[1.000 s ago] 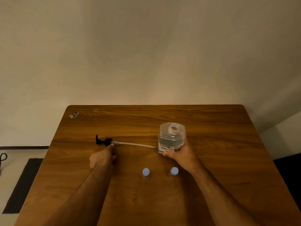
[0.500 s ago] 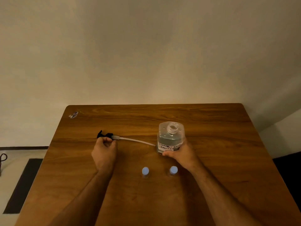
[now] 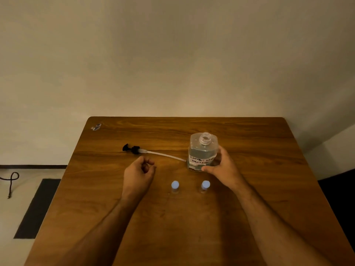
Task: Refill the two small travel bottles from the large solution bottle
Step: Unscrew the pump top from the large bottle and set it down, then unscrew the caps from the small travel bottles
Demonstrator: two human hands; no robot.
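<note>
The large solution bottle stands uncapped at centre right of the frame on the wooden table, clear, partly filled, its handwritten label too blurred to read. The right hand grips its lower side. The left hand hovers loosely curled, holding nothing, just below the pump head. Two capped travel bottles stand lower centre, their clear bodies barely visible.

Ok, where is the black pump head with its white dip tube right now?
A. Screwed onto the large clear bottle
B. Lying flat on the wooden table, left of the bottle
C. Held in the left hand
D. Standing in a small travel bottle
B: the black pump head with its white dip tube lies on the wooden table, beside the open-necked large clear solution bottle; the left hand holds nothing.
</note>
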